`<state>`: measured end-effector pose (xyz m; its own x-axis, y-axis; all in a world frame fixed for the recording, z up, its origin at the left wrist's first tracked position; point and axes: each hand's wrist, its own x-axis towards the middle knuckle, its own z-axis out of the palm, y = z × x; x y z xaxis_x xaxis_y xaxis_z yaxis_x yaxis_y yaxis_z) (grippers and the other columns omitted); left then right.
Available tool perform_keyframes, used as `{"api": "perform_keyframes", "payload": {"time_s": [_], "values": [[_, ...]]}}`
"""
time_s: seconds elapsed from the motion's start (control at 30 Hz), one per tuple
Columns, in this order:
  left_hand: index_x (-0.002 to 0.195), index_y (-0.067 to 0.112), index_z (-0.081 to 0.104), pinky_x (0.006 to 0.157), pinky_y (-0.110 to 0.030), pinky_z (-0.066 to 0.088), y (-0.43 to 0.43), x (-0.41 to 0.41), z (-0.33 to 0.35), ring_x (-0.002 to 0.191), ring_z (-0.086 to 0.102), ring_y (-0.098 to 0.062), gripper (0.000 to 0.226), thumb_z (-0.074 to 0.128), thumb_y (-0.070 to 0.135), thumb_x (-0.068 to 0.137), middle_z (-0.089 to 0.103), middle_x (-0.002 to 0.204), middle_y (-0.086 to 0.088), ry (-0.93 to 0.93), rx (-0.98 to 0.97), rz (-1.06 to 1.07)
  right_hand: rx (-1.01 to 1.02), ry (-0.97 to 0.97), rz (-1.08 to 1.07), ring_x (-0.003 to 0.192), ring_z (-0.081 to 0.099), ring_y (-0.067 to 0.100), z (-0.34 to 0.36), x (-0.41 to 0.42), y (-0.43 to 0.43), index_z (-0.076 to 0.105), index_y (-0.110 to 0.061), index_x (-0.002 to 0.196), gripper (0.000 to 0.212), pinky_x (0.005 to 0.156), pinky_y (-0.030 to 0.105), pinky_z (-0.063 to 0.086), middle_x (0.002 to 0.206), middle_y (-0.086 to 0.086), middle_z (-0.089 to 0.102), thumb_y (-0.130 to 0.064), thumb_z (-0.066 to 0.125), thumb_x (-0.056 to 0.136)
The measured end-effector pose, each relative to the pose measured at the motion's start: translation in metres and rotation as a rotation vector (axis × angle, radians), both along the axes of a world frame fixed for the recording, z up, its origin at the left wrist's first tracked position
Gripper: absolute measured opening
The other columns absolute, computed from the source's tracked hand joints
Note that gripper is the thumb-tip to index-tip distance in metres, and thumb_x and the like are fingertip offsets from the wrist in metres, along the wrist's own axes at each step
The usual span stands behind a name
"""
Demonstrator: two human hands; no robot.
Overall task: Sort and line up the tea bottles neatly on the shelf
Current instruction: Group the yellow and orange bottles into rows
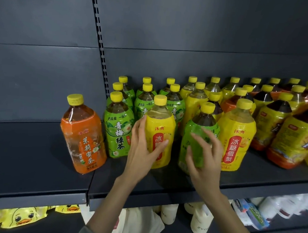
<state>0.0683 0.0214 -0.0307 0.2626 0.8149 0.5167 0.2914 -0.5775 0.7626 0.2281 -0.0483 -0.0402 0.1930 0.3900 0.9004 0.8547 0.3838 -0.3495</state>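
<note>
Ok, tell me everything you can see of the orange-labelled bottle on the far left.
The orange-labelled tea bottle is clear plastic with a yellow screw cap. Amber tea shows above an orange wrap printed with white characters and small flowers. It stands upright at the row's left end on the dark shelf, close beside a green-labelled bottle, and is not held.

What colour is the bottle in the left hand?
The bottle has a yellow label and cap; head view.

I read 沐典 and 茉莉蜜茶 on the orange bottle (pixel 83 139), 青梅绿茶 on the left green bottle (pixel 118 132), and 沐典 with 冰糖雪梨 on the right yellow bottle (pixel 236 144).
</note>
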Motion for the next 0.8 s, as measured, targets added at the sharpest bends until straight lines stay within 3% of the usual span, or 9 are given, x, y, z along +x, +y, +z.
{"api": "perform_keyframes", "payload": {"time_s": [0.1,0.17,0.2,0.33,0.47,0.57,0.67,0.8], "values": [[0.140,0.055,-0.010,0.105,-0.050,0.038,0.009,-0.002,-0.003,0.137,0.028,-0.014,0.104,0.061,0.073,0.066,0.015,0.152,0.011,-0.027,-0.117,-0.060,-0.073,0.172,-0.062,0.136,0.023,0.006,-0.002,0.016,0.001,0.037,-0.019,0.138,0.056,0.110,0.017,0.021,0.144,0.009,0.029,-0.032,0.058,0.087],[0.141,0.055,-0.006,0.103,-0.055,0.039,0.014,-0.006,-0.003,0.136,0.031,-0.017,0.106,0.064,0.073,0.063,0.020,0.153,0.006,-0.038,-0.143,-0.054,-0.184,0.265,-0.021,0.139,0.013,-0.001,-0.005,0.022,0.003,0.022,-0.027,0.146,0.073,0.110,0.011,0.017,0.151,0.008,0.019,-0.044,0.058,0.085],[0.141,0.054,-0.004,0.102,-0.055,0.040,0.014,-0.008,-0.002,0.136,0.031,-0.017,0.106,0.065,0.073,0.062,0.022,0.152,0.005,-0.044,-0.146,-0.051,-0.224,0.269,-0.009,0.140,0.010,0.000,-0.008,0.023,0.004,0.015,-0.032,0.148,0.079,0.111,0.015,0.018,0.154,0.008,0.015,-0.047,0.059,0.085],[0.143,0.053,-0.001,0.102,-0.052,0.041,0.007,-0.014,-0.002,0.136,0.031,-0.016,0.104,0.066,0.070,0.065,0.022,0.151,0.006,-0.065,-0.136,-0.033,-0.270,0.221,-0.031,0.143,0.009,0.011,-0.014,0.021,0.007,0.001,-0.050,0.145,0.085,0.110,0.046,0.033,0.157,0.006,0.010,-0.048,0.061,0.085],[0.141,0.058,0.000,0.100,-0.042,0.044,-0.002,-0.038,-0.005,0.132,0.037,-0.011,0.102,0.066,0.067,0.064,0.029,0.149,0.010,-0.098,-0.130,-0.030,-0.341,0.186,-0.112,0.142,0.019,0.024,-0.014,0.012,0.009,-0.012,-0.057,0.141,0.085,0.106,0.058,0.030,0.154,0.017,0.019,-0.057,0.053,0.086],[0.139,0.062,0.003,0.097,-0.034,0.046,-0.008,-0.062,-0.006,0.127,0.043,-0.007,0.100,0.067,0.064,0.062,0.036,0.145,0.011,-0.122,-0.141,-0.027,-0.375,0.167,-0.162,0.136,0.025,0.036,-0.015,-0.002,0.017,-0.010,-0.052,0.143,0.086,0.102,0.054,0.028,0.148,0.025,0.021,-0.057,0.052,0.084],[0.142,0.057,0.009,0.099,-0.038,0.046,-0.010,-0.082,-0.007,0.126,0.045,-0.003,0.099,0.070,0.059,0.064,0.037,0.144,0.016,-0.150,-0.147,-0.039,-0.361,0.178,-0.058,0.134,0.022,0.035,-0.014,-0.014,0.028,-0.008,-0.054,0.143,0.084,0.105,0.045,0.028,0.142,0.024,0.018,-0.052,0.055,0.087],[0.140,0.058,0.014,0.093,-0.026,0.048,-0.013,-0.099,-0.004,0.122,0.048,0.002,0.092,0.071,0.057,0.068,0.043,0.137,0.025,-0.179,-0.147,-0.011,-0.353,0.141,0.109,0.118,0.022,0.007,-0.011,-0.026,0.045,-0.002,-0.049,0.145,0.083,0.099,0.031,0.028,0.132,0.015,0.021,-0.038,0.058,0.089]]}}
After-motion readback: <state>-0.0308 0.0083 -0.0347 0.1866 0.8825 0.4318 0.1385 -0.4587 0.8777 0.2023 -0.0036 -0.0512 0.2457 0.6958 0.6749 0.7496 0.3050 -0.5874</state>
